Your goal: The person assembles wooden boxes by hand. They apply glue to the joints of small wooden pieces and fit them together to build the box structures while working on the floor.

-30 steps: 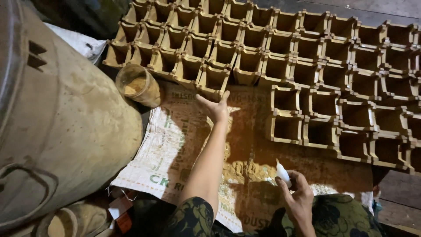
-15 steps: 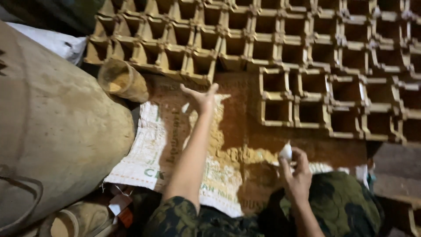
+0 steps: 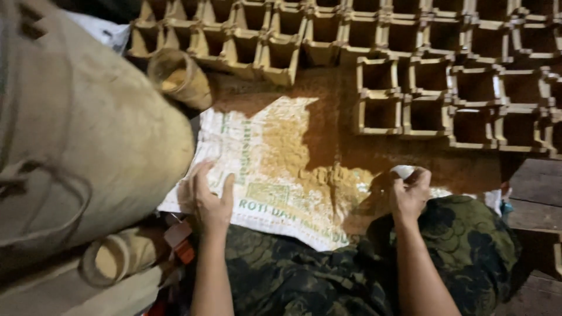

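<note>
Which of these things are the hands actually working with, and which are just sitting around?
In use:
left hand flat on the woven sack
right hand gripping a small white object
tan powder on the sack

Lying about:
square moulds
big drum
small cup

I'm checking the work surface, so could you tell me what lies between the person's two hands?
In the head view, between the left hand and the right hand lies the printed white sack, spread flat and dusted with a patch of tan powder.
</note>
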